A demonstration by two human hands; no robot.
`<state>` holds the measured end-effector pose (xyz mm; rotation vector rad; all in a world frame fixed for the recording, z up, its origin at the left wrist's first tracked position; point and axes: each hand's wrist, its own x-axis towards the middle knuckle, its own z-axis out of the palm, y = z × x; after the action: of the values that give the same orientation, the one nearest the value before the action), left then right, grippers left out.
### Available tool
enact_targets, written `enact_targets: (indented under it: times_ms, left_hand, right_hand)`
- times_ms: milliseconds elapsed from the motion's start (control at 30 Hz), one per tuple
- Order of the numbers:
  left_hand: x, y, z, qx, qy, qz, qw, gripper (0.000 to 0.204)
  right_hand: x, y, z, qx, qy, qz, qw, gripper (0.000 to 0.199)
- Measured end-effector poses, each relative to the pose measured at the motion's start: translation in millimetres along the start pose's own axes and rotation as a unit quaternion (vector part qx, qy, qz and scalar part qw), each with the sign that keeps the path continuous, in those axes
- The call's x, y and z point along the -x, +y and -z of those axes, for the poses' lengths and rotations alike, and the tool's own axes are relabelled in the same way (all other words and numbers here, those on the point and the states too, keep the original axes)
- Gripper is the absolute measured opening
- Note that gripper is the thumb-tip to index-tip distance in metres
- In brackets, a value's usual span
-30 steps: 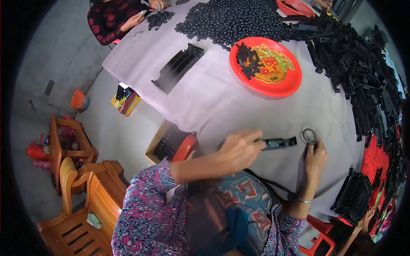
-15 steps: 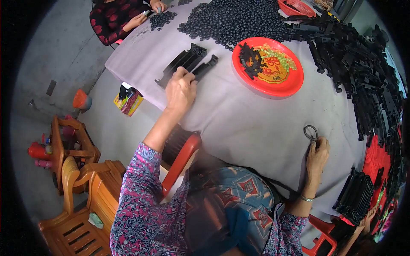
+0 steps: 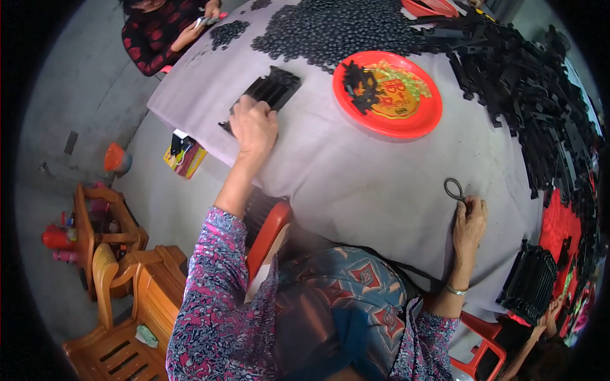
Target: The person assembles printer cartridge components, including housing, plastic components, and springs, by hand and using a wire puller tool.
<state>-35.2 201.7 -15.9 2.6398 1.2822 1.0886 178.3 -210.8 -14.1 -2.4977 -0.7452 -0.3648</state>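
Note:
My left hand (image 3: 253, 127) has its fingers curled down over the near end of a row of black channelled plastic pieces (image 3: 277, 87). These lie side by side on the grey-white tablecloth, and the fingertips are partly hidden. My right hand (image 3: 470, 221) rests at the right of the table, closed around the stem of a dark wire loop (image 3: 454, 188). The loop's round end sticks out beyond the fingers. Between the hands, farther off, stands a red round plate (image 3: 433, 114) holding small black parts and pale green bits.
A wide heap of small black round parts (image 3: 330, 32) covers the far table. Long black plastic pieces (image 3: 515, 76) pile along the right, above a stacked black bundle (image 3: 530, 279). Another person (image 3: 152, 35) handles parts at the far left. A wooden chair (image 3: 133, 298) stands left.
The separate black piece that lay slanted at the right of the row now sits against the others. My left hand has shifted slightly left. My right hand still holds the wire loop.

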Motion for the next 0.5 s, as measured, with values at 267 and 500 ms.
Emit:
enact_targets:
  times_ms: [267,500]
  left_hand:
    - [13,22,30,-0.033,0.051,-0.074,0.995,0.055]
    - [61,111,17,0.329,-0.140,-0.168,0.919,0.031]
  right_hand:
    - [-1,-3,-8,-0.058,-0.002,-0.021,0.998,0.018]
    - [-21,-15,20,-0.231,-0.030,-0.148,0.961,0.019]
